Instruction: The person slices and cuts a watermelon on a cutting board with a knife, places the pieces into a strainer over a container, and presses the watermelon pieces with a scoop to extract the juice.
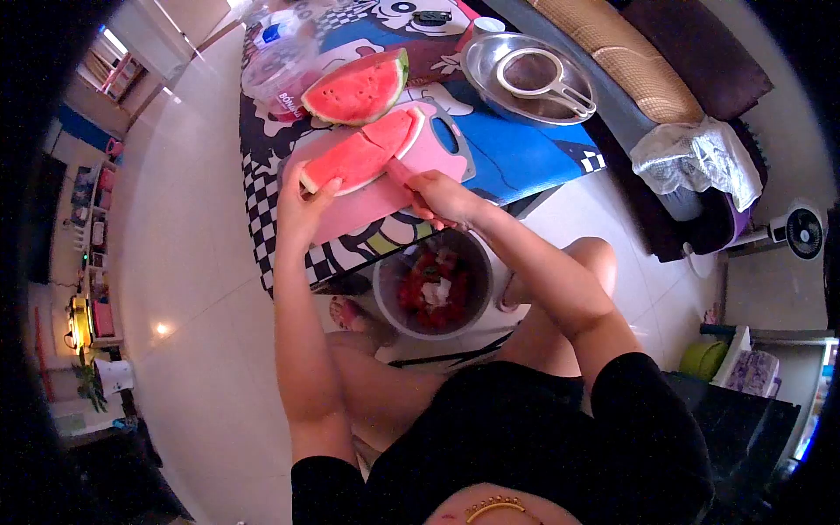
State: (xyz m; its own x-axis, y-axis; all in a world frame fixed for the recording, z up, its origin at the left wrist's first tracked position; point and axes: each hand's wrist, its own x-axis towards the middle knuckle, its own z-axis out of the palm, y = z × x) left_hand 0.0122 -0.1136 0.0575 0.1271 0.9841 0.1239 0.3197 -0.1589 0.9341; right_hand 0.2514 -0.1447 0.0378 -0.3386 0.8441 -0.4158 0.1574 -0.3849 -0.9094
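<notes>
A watermelon slice (pixel 359 156) lies on a pink cutting board (pixel 350 213) at the table's near edge, with a cut line across its flesh. My left hand (pixel 304 203) grips the slice's left end, thumb on the near side. In my right hand (pixel 444 199) is a pink knife (pixel 399 172), its far end against the slice's near side; the slice and my fingers partly hide it. Just behind the slice rests a larger watermelon wedge (pixel 359 87). Below the table edge, between my legs, a deep pot (pixel 479 302) contains red pieces and something white.
A metal bowl (pixel 477 66) with a white-rimmed strainer (pixel 522 91) across it stands at the table's back right. Clear plastic bags (pixel 278 74) lie at the back left. The table has a cartoon-print cover (pixel 534 157). A sofa (pixel 612 52) runs along the right.
</notes>
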